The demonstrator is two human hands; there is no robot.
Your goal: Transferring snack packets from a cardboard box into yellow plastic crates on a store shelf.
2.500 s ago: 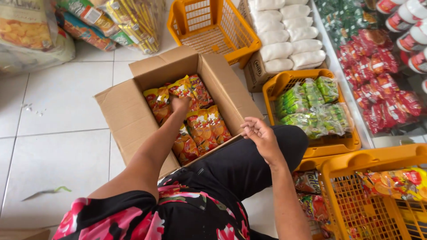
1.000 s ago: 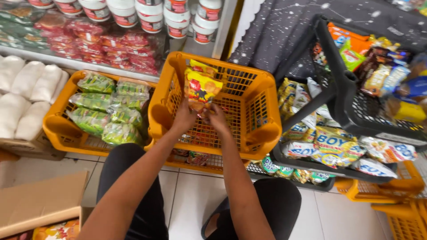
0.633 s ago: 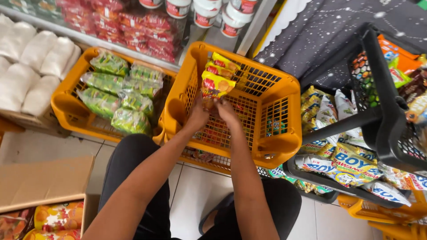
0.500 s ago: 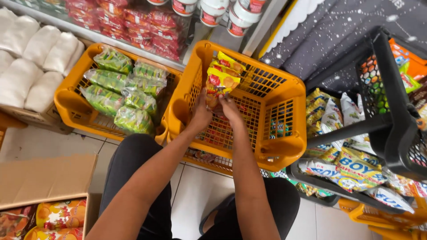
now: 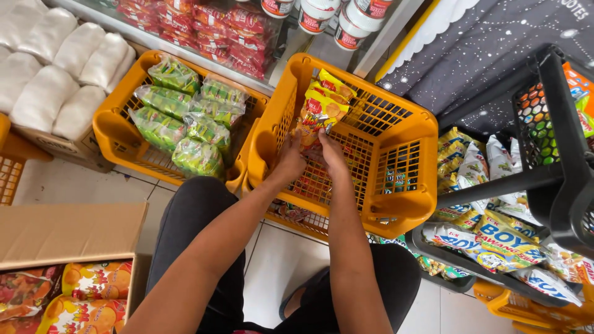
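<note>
Both my hands reach into an orange plastic basket (image 5: pixel 405 133) in front of me. My left hand (image 5: pixel 289 162) and my right hand (image 5: pixel 332 154) together grip the lower end of a stack of yellow-and-red snack packets (image 5: pixel 320 108). The packets stand upright against the basket's far left wall, their tops above the rim. My forearms run down from the basket to the bottom of the view, over my black trousers.
A second orange basket (image 5: pixel 117 133) on the left holds green packets. A cardboard box (image 5: pixel 68 232) with orange snack packets sits at lower left. White sacks lie at top left, red packets and white tubs on a shelf behind. A black rack (image 5: pixel 560 179) with mixed snacks stands right.
I turned from the cardboard box to the orange basket, carrying the snack packets. Over the last second my hands have lowered the packets deeper inside the basket, against its far wall.
</note>
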